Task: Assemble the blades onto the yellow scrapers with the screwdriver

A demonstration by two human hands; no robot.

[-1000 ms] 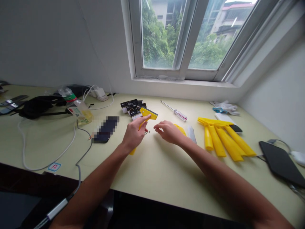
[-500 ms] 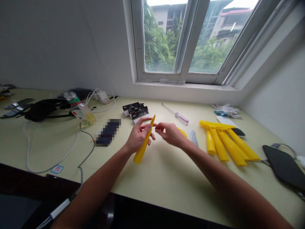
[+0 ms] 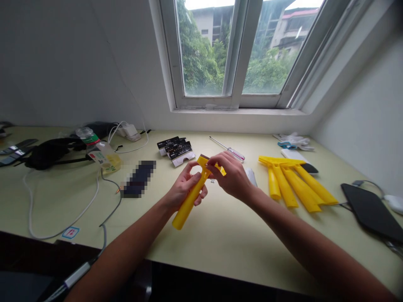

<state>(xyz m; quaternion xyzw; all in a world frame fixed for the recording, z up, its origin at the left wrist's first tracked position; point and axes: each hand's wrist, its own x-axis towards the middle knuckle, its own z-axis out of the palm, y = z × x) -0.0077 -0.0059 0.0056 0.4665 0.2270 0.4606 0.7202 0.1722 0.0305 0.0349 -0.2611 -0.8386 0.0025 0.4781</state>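
Observation:
My left hand [image 3: 188,186] is closed around the handle of a yellow plastic scraper [image 3: 189,203], held tilted above the table with its wide head facing away. A thin dark strip, like a blade edge, shows along the head's far edge. My right hand [image 3: 231,174] has thumb and fingers pinched together at the face of the scraper's head; whatever small thing they hold is hidden. Several tiny metal pieces [image 3: 212,180] lie on the table just below that hand. Behind it, a grey utility-knife-like piece [image 3: 251,177] is partly covered.
Several yellow scrapers [image 3: 288,180] lie stacked at right, near a black phone-like device [image 3: 371,214] and white gloves [image 3: 294,141]. A screwdriver [image 3: 233,152] and small black-and-white boxes [image 3: 178,150] lie behind my hands. At left are a bottle [image 3: 100,153], cables and a pixelated dark object [image 3: 140,179].
The scraper has turned from edge-on so its flat head faces me. My right hand has moved from beside it onto the head. The view has shifted slightly right.

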